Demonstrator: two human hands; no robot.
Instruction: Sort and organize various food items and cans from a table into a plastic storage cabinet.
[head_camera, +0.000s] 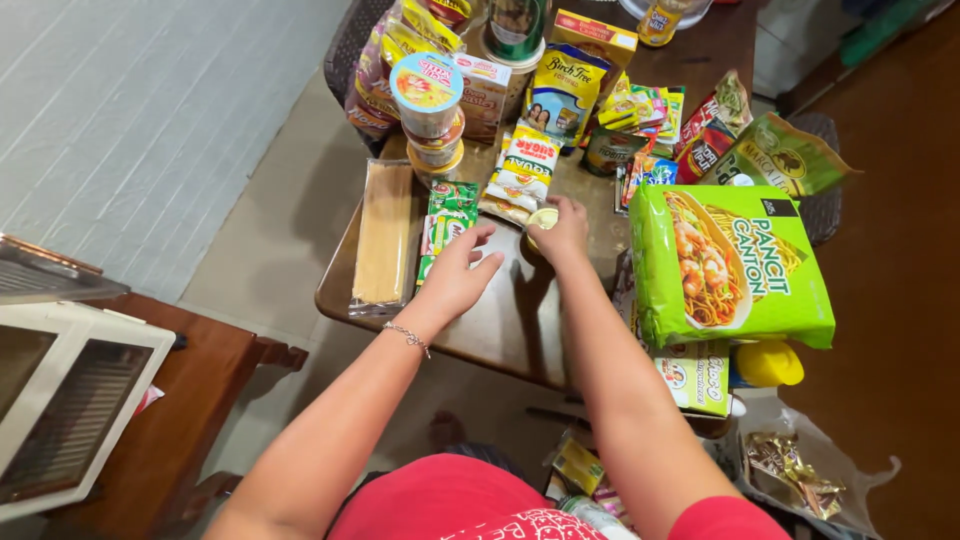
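My left hand (455, 272) hovers open over the brown wooden table (500, 320), its fingers near a strip of green sachets (448, 222). My right hand (563, 230) is closed over the top of a small jar with a pale yellow lid (541, 218) that stands on the table. A clear pack of spaghetti (384, 235) lies to the left of the sachets. A white and yellow sugar bag (523, 170) lies just beyond the jar.
A big green noodle bag (730, 265) fills the table's right side. Stacked cup noodles (428, 110), boxes, sachets and cans crowd the far end. A white appliance (70, 400) sits on a low wooden stand at left. A plastic bag (800, 470) lies on the floor at right.
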